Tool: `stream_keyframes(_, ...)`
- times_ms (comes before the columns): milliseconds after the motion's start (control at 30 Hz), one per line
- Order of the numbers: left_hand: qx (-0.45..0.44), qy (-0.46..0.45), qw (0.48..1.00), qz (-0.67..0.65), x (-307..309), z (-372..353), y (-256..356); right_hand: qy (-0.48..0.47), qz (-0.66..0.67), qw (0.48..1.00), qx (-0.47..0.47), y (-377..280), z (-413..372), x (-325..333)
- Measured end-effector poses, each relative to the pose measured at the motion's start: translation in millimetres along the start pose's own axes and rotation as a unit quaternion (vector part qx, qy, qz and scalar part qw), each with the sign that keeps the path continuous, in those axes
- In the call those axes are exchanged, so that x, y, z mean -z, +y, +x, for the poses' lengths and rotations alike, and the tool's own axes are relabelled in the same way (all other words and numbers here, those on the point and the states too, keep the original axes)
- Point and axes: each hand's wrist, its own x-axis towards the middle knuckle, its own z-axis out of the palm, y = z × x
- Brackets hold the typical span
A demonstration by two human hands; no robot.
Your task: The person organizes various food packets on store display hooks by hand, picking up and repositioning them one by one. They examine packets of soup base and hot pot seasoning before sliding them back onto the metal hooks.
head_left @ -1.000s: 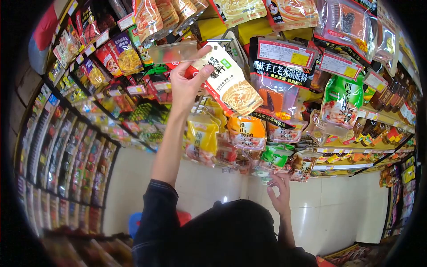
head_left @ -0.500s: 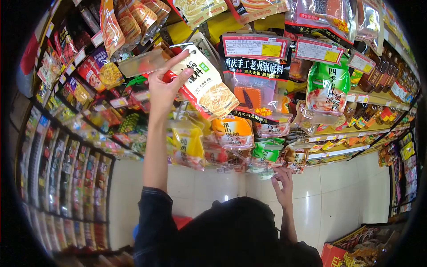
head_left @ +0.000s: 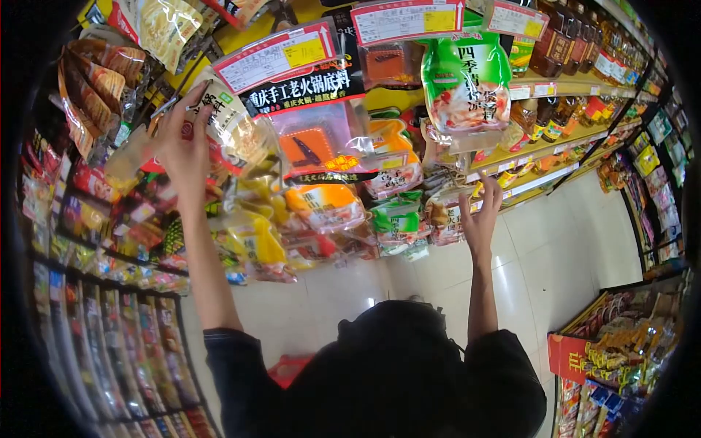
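Observation:
My left hand [head_left: 184, 146] has its fingers closed at the upper left edge of a cream-coloured sauce packet [head_left: 237, 130], beside a hanging hook. Part of that packet is hidden behind a black-topped hot pot base packet [head_left: 310, 135] with an orange block showing in its clear window. My right hand [head_left: 480, 217] is raised in front of the shelf with fingers apart, holding nothing. Nearest to it are a brown-and-white soup packet [head_left: 444, 212] and, higher up, a green soup packet [head_left: 467, 84].
Price tags [head_left: 274, 60] stick out above the packets. Yellow and orange soup packets [head_left: 325, 208] hang lower down. Bottles [head_left: 566, 36] line the shelves at right. A red-sided display bin [head_left: 566, 358] stands at lower right, and another shelf rack [head_left: 109, 343] at left.
The view has turned to the right. My left hand has brought the sauce packet in among the hanging packets, close to the hook. My right hand has risen and its fingers have spread.

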Motion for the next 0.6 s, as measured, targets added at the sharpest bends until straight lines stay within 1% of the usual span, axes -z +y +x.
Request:
stream_keyframes(33, 0.029, -0.028, 0.996, 0.079, 1.5, -3.1, -1.2, 0.013, -0.010, 1.000, 0.000, -1.8, 9.9, -2.7)
stream_keyframes(133, -0.047, 0.034, 0.991, 0.122, -10.2, -12.3, -10.6, 0.015, 0.002, 1.000, 0.017, -7.3, 30.9, -14.7)
stream_keyframes(167, -0.045, 0.032, 0.982, 0.183, -9.8, -16.2, -4.3, 0.020, 0.001, 1.000, 0.008, -0.1, 35.9, -24.2)
stream_keyframes(233, -0.038, 0.029, 0.952, 0.303, -5.0, -28.7, 26.4, 0.029, 0.046, 0.998, -0.013, 12.3, 44.6, -40.1)
stream_keyframes(333, -0.027, 0.033, 0.982, 0.184, 6.5, -51.8, 48.1, 0.040, 0.145, 0.988, -0.046, 30.1, 55.9, -58.9)
stream_keyframes(367, -0.021, 0.050, 0.989, 0.138, 9.8, -64.1, 59.3, 0.044, 0.182, 0.981, -0.057, 35.5, 58.4, -61.2)
stream_keyframes(433, 0.044, 0.075, 0.994, 0.058, 12.8, -108.3, 79.1, 0.023, 0.201, 0.977, -0.070, 27.2, 61.6, -52.3)
stream_keyframes(467, 0.034, 0.072, 0.996, 0.040, 14.3, -131.3, 90.7, 0.012, 0.210, 0.975, -0.075, 23.9, 62.8, -49.0)
stream_keyframes(500, 0.024, 0.068, 0.997, 0.022, 15.5, -155.9, 102.9, 0.019, 0.207, 0.977, -0.052, 32.2, 61.6, -51.6)
stream_keyframes(567, 0.045, 0.008, 0.999, -0.011, 14.5, -212.7, 128.7, 0.011, 0.206, 0.977, -0.055, 28.5, 58.5, -45.7)
stream_keyframes(600, 0.056, -0.032, 0.996, -0.068, 8.9, -227.7, 145.1, 0.007, 0.204, 0.977, -0.057, 25.5, 55.9, -41.0)
